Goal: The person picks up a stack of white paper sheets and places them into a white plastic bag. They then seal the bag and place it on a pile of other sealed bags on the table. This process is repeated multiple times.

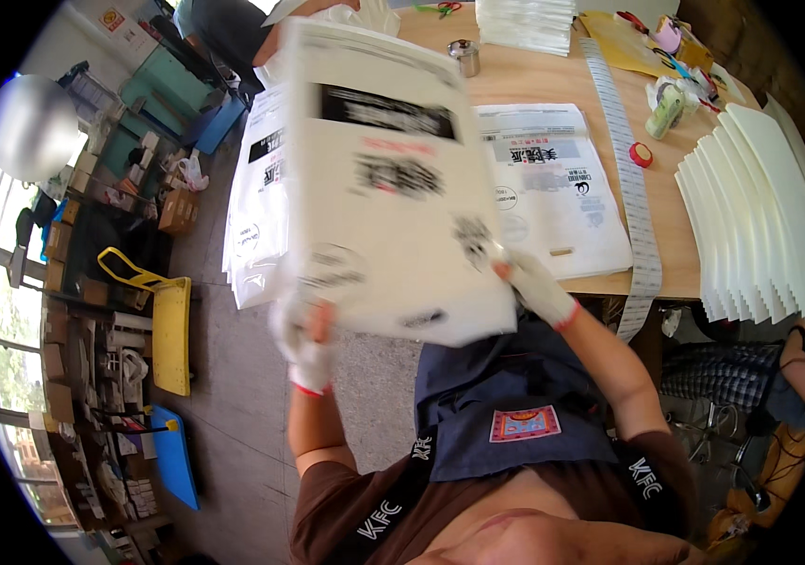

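A white plastic bag with black and red print is held up in front of me, flat and smeared by motion. My left hand, in a white glove with bare fingertips, is closed on its lower left corner. Similarly gloved, my right hand pinches its lower right edge. Behind the bag, a pile of printed white bags lies on the wooden table. Another pile of printed bags shows at the left, partly covered by the raised one. Whether the held bag contains anything, I cannot tell.
A strip of white labels crosses the table and hangs over its front edge, beside a red roll. Fanned white sheets stand at the right. A metal tin sits at the back. Another person is at the far left.
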The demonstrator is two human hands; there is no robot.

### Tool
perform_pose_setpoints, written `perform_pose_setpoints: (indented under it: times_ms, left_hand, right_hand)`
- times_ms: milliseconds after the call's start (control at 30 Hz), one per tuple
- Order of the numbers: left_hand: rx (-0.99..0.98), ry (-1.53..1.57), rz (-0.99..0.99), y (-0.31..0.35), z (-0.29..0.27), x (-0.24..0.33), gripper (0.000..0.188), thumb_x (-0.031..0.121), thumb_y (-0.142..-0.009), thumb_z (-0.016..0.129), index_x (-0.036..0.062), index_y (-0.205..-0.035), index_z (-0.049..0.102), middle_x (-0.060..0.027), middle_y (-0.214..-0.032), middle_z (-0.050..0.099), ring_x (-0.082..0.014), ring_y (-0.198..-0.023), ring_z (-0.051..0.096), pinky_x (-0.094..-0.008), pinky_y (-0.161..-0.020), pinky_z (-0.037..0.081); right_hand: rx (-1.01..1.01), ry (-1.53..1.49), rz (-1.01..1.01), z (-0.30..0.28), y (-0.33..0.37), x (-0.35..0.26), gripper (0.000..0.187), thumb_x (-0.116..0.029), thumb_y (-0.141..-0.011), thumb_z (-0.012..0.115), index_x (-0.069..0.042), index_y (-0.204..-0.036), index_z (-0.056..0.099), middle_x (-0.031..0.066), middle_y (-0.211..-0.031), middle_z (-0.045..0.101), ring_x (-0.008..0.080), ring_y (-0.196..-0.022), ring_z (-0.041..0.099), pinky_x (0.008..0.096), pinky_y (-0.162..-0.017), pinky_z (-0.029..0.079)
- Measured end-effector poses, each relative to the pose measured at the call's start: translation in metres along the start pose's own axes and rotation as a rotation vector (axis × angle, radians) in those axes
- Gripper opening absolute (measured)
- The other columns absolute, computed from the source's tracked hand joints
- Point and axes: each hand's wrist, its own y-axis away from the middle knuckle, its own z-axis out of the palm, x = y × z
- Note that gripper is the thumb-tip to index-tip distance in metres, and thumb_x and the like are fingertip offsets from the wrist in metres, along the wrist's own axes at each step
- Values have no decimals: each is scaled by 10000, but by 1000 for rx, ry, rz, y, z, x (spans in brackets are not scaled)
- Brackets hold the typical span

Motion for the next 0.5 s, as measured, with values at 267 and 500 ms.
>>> perform_pose_setpoints:
  times_ms: [267, 500]
  left_hand:
    - [-123, -991, -478, -85, -74, -106, 508, 295, -996, 419, -6, -1402, 363, -147, -1197, 577, -236, -1061, 556, -299, -933, 429]
    - [497, -382, -545, 67, -62, -182, 451, 235, -1018, 324, 8, -1406, 355, -208, -1445, 353, -332, -1281, 436, -387, -1080, 368]
  right_hand:
    - [-30, 580, 16, 83, -139, -62, 517, -565, -855, 575, -58, -829, 674, 48, -686, 630, 157, -642, 599, 323, -618, 470]
    - [-77, 50, 54, -46, -72, -52, 286, -329, -965, 517, -78, -1081, 590, 41, -819, 665, 114, -658, 614, 272, -586, 499]
